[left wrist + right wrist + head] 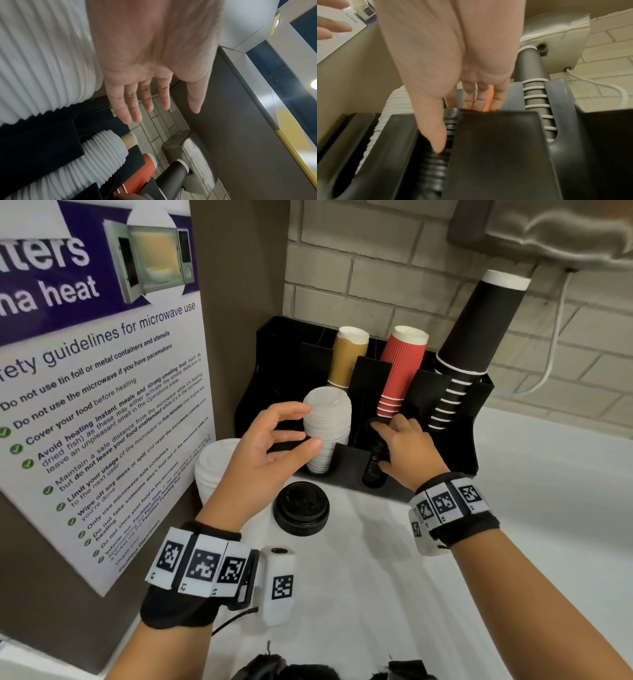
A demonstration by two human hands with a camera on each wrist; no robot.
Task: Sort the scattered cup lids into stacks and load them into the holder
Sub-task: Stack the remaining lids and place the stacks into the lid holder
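A microwave safety poster [99, 392] covers the panel at far left. Just right of it, a loose stack of white lids [214, 470] stands on the counter [531, 525], not yet loaded; it appears staged there for a later transfer.

The left hand [270, 446] hovers beside the white lid stack in the holder [327, 429]. Its fingers [132, 102] are extended and spread, thumb apart, gripping nothing. The palm faces the stack, a pose that suits steadying or releasing it. The head view leaves it unclear whether a fingertip touches the stack.

That loaded white stack leans back in the left front slot of the black holder [479, 440], so the slot walls keep the lids aligned. Nearer the camera, a short stack of black lids [301, 508] rests on the counter, still outside the holder.

The right hand [407, 446] reaches into the next front slot. Its thumb and fingers close around the column of black lids [435, 166], thumb tip pressed on the ribbed edges, apparently seating the column down into the slot. The wrist is angled downward toward the slot.

Behind, the rear slots carry kraft cups [347, 357], red ribbed cups [400, 371] and black cups [476, 337], inverted and nested.
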